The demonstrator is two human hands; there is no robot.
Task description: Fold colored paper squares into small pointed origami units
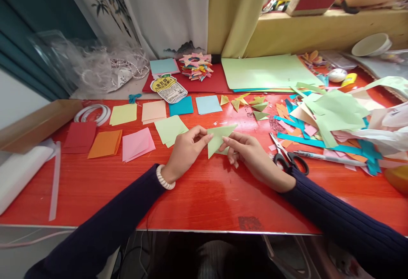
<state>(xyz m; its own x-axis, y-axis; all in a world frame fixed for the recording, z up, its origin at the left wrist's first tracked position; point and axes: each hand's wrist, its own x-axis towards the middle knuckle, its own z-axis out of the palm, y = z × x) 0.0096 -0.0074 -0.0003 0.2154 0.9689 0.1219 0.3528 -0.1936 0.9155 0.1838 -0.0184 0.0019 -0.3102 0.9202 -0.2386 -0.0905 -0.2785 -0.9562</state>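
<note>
My left hand (188, 147) pinches the left corner of a light green folded paper (216, 138), thumb and forefinger together. From the other side, my right hand (244, 146) grips the same paper between thumb and fingers. The paper has a triangular shape and is held just above the red table. Part of it is hidden behind my right fingers. Close to my left hand lies a stack of light green paper squares (170, 129). Black-handled scissors (288, 153) rest beside my right wrist. Small folded yellow-green pieces (260, 106) lie beyond my hands.
Paper squares in pink (137, 144), orange (105, 143) and other colours lie to the left. Paper scraps (338, 113) and a pen (330, 158) cover the right side. Behind are large green sheets (267, 72) and a multicoloured folded-paper ring (196, 66). The red table's (197, 202) front edge is near me.
</note>
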